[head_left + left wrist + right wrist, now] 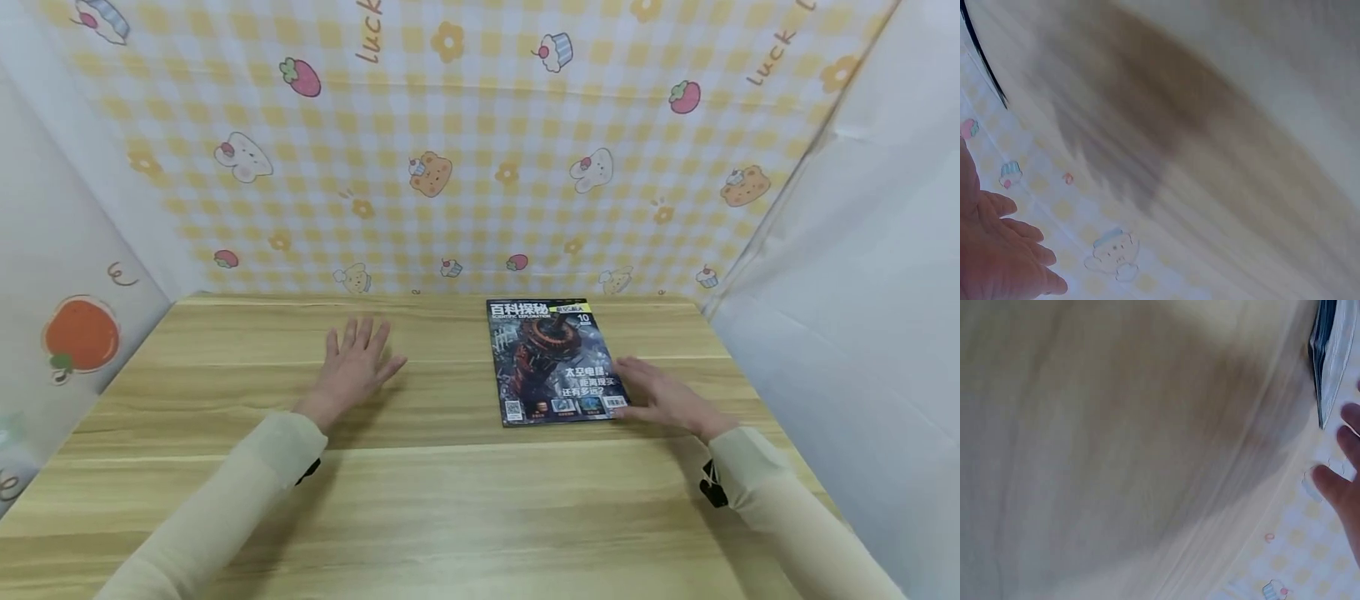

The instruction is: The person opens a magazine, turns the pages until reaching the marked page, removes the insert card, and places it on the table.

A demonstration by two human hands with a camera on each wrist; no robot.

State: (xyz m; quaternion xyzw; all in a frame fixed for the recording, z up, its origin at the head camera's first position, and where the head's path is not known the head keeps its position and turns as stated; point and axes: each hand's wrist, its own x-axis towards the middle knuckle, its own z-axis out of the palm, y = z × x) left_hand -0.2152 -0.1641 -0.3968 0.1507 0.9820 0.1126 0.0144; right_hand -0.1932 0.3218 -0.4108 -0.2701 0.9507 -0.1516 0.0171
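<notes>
A magazine point(547, 358) with a dark illustrated cover lies flat towards the back of the wooden table, right of the middle. My right hand point(660, 396) is at its right edge, fingers extended and thumb near the lower right corner. In the right wrist view the magazine's page edge point(1325, 356) shows at the upper right, close to the fingers of the right hand point(1347, 481). My left hand point(352, 367) is spread over the table to the left of the magazine and holds nothing. The left wrist view shows its fingers point(1029, 250) straight.
The wooden table point(450, 508) meets a yellow checked cloth point(480, 167) with cartoon prints at its back edge. White walls point(877, 275) stand at both sides. A dark clip-like piece point(712, 485) hangs below the right cuff.
</notes>
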